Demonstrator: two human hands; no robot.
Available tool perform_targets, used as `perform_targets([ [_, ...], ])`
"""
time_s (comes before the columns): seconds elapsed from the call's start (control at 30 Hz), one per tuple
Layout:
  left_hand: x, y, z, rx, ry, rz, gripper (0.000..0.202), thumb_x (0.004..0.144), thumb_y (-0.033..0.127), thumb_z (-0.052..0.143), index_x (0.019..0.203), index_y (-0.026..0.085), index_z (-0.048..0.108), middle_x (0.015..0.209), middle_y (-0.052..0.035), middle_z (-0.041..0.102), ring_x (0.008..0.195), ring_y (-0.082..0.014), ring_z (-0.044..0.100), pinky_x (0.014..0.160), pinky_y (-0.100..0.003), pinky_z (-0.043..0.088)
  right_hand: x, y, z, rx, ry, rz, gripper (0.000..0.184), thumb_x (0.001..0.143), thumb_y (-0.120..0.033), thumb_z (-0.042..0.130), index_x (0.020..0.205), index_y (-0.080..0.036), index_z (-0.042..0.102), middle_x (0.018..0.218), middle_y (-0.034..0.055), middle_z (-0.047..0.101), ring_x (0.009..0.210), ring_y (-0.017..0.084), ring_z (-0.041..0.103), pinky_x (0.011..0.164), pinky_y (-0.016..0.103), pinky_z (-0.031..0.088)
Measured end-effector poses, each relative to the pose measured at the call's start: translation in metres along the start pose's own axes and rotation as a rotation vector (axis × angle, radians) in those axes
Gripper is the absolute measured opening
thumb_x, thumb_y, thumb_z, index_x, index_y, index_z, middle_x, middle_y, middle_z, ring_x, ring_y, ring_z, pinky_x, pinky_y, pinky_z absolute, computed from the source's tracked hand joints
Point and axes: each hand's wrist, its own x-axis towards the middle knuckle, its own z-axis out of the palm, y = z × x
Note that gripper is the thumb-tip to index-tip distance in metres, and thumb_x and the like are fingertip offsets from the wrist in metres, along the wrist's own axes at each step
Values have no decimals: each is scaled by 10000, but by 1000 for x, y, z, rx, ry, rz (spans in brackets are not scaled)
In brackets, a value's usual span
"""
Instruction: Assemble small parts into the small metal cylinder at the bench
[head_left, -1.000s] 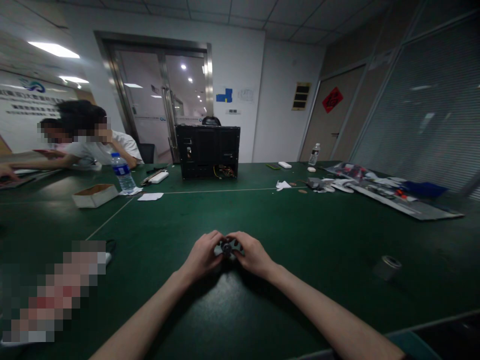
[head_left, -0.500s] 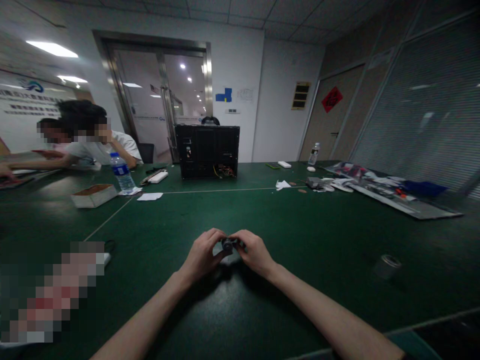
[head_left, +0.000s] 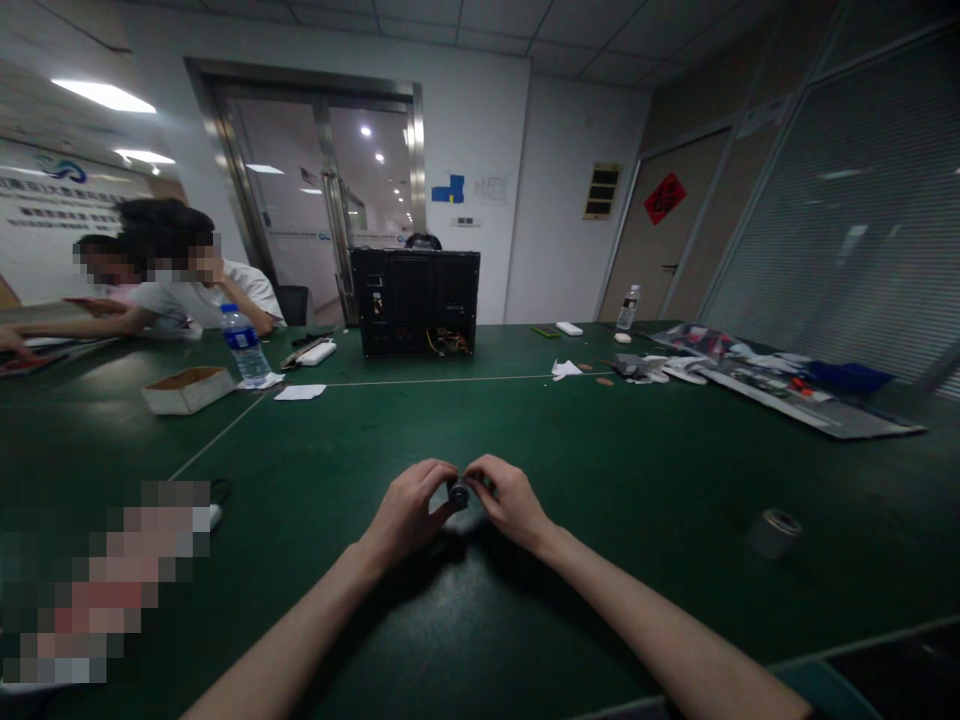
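One left hand [head_left: 409,505] pinching small round part [head_left: 459,494], right hand [head_left: 513,500] curled, just beside

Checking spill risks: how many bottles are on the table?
2: a blue-labelled bottle beside the open box, and a smaller bottle farther back, right of the black case, which could hide more.

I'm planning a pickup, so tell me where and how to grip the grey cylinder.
Grip the grey cylinder around its outer wall, probably coming from the left, where the right hand is; it appears upright with its curved side exposed.
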Motion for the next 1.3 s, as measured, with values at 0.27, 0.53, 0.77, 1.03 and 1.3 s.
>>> perform_targets([
  [0.27, 1, 1, 0, 18, -27, -15, 270, 776, 143, 610, 1027, 194, 523, 1023, -66, 613, 942, -206, 580, 829, -332, 482, 0, -1, -2, -21, -50, 31, 102, 861, -167, 471, 877, -193, 568, 825, 32, 594, 749, 148, 551, 696, 251, 419],
  [0.53, 0, 3, -1, 50, -135, -79, 194, 819, 236, 577, 1002, 190, 533, 967, -61, 622, 890, -213, 579, 796, -331, 463, 0, 4, 0, -72, -159, 66, 109, 858, -145, 470, 894, -197, 560, 851, 36, 610, 764, 153, 556, 700, 251, 413],
  [0.77, 1, 7, -3, 17, -174, -84, 162, 820, 238, 562, 973, 189, 538, 961, -58, 606, 875, -210, 560, 770, -314, 446, -1, 7, 1, -96, -251, 79, 107, 870, -155, 453, 894, -191, 551, 862, 41, 618, 778, 157, 565, 705, 253, 410],
  [1.03, 2, 8, -6, -168, -129, -166, 170, 809, 239, 562, 969, 182, 569, 938, -57, 620, 868, -198, 570, 784, -299, 447, -1, 5, 1, -70, -233, 78, 96, 867, -156, 469, 909, -185, 551, 863, 40, 616, 770, 151, 562, 696, 252, 411],
  [1.3, 5, 3, -4, -355, -85, -306, 179, 808, 310, 583, 919, 172, 559, 853, -27, 622, 798, -177, 588, 707, -267, 460, -2, -1, -2, -38, -238, 36, 231, 776, -120, 555, 999, -181, 555, 920, 48, 608, 785, 158, 564, 705, 261, 431],
])
